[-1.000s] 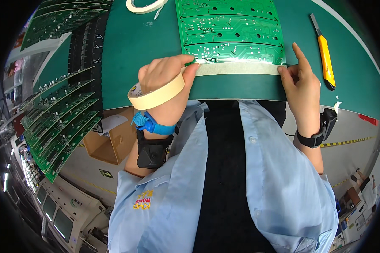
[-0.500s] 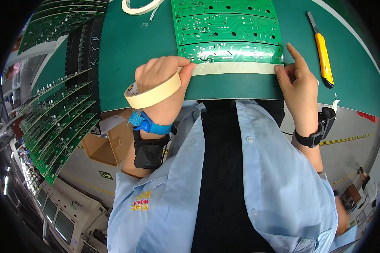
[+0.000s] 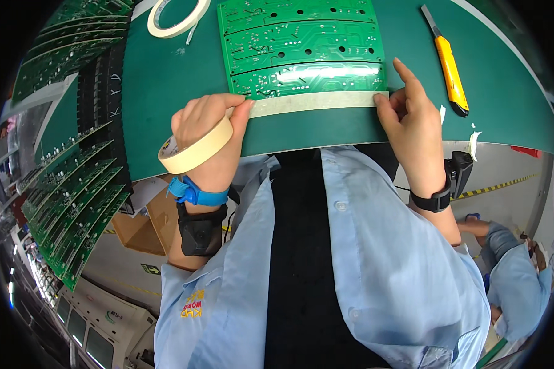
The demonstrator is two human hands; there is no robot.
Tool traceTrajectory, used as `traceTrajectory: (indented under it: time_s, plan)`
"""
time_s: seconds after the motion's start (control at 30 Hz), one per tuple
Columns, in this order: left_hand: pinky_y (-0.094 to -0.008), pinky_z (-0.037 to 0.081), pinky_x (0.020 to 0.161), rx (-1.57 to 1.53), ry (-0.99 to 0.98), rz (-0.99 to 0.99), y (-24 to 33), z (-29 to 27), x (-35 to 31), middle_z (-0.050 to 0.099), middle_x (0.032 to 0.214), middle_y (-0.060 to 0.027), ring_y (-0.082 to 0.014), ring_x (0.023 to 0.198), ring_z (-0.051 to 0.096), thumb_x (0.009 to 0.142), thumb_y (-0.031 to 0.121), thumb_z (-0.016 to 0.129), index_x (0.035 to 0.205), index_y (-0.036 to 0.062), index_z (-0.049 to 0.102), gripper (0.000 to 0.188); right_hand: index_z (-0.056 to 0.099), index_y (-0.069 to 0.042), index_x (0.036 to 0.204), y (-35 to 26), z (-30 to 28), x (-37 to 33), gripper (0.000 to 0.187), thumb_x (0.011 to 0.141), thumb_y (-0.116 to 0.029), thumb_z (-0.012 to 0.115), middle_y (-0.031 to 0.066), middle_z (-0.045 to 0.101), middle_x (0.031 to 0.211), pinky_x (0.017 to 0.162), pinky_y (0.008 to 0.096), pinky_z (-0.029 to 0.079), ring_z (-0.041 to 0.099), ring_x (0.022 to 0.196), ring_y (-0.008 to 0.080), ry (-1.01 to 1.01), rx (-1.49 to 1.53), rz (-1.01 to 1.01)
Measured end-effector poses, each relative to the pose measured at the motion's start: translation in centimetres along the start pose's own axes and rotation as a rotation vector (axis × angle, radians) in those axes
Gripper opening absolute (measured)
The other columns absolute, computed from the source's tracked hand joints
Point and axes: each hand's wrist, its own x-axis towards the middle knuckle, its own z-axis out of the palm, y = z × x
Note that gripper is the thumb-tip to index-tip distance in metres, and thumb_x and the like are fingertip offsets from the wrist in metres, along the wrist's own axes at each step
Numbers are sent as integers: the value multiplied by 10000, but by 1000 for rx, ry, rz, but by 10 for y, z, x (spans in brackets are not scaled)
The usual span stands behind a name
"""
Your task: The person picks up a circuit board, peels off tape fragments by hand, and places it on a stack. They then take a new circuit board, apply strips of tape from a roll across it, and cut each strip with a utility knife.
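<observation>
A green circuit board panel (image 3: 301,44) with dark holes and pale solder points lies on the green work surface. Along its near edge runs a straight strip of pale masking tape (image 3: 317,103). At the left end of this strip, the thumb and index finger of my left hand (image 3: 210,117) pinch the tape. A roll of masking tape (image 3: 197,151) hangs around that same hand. My right hand (image 3: 417,126) has its thumb at the strip's right end, index finger stretched up past the board's corner, other fingers curled.
A yellow utility knife (image 3: 452,71), blade out, lies right of the board. Another tape roll (image 3: 160,29) is at the far left. Upright circuit boards (image 3: 74,209) fill a black rack (image 3: 98,104) on the left. A cardboard box (image 3: 135,234) is below; another person (image 3: 517,277) is at lower right.
The whole view has shifted, so table, board and hands appear farther left. Both hands keep their places at the strip's ends. More of the other person shows at lower right.
</observation>
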Motion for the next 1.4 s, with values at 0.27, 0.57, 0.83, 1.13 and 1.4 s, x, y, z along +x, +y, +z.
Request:
traceTrajectory:
  time_s: [0.27,0.57,0.83,1.13,1.4]
  plan:
    - [-381,429,772,-14,9,15,1,0,1,674,787,-46,-249,800,643,781,115,795,836,109,688,121,574,-2,1289,8,-5,-1,470,860,-120,727,92,562,682,609,382,474,552,640,260,-44,-72,47]
    - [-381,431,779,-48,-6,22,-2,2,0,671,790,-49,-255,799,638,787,114,788,856,106,693,118,610,19,1239,26,-19,6,356,956,-189,671,73,660,856,672,261,489,597,745,128,35,302,197]
    - [-384,428,779,-37,14,31,-2,4,-1,664,784,-47,-256,804,636,793,122,782,852,106,688,112,592,-146,1356,-6,0,-19,555,864,-376,711,95,547,1422,1112,546,331,450,1350,377,-92,-200,-491]
    - [-388,431,785,-76,3,30,-2,3,-4,645,776,-47,-259,798,628,801,108,767,849,111,675,104,550,-109,1407,24,-5,-25,497,967,-338,595,112,495,1486,1156,591,223,406,1393,382,5,-454,-223]
    - [-396,427,793,-37,12,56,0,4,-5,630,780,-46,-264,815,621,806,101,756,872,109,662,115,537,-119,1417,-8,14,-25,494,966,-314,595,65,494,1496,1153,551,264,419,1392,356,-215,-212,-480]
